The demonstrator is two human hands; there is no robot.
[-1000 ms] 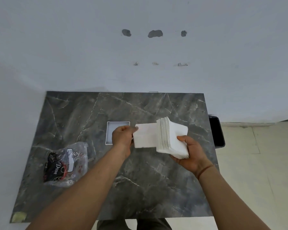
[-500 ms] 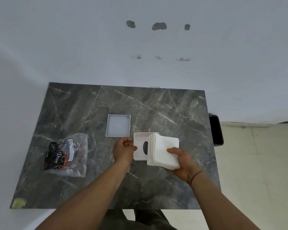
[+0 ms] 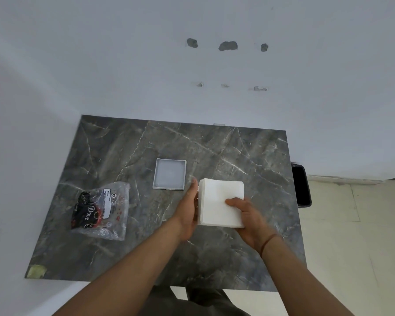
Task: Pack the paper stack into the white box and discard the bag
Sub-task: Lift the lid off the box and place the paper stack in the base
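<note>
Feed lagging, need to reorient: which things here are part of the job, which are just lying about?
Job:
paper stack, in right hand
white box, mostly hidden, at left hand
plastic bag

Lying about:
shallow tray
black bin beside the table

White paper stack (image 3: 221, 199) (table (image 3: 237, 151) grey-veined).

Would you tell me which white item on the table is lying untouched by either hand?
The shallow white lid; it lies alone beyond the left hand, unlike the held paper stack.
</note>
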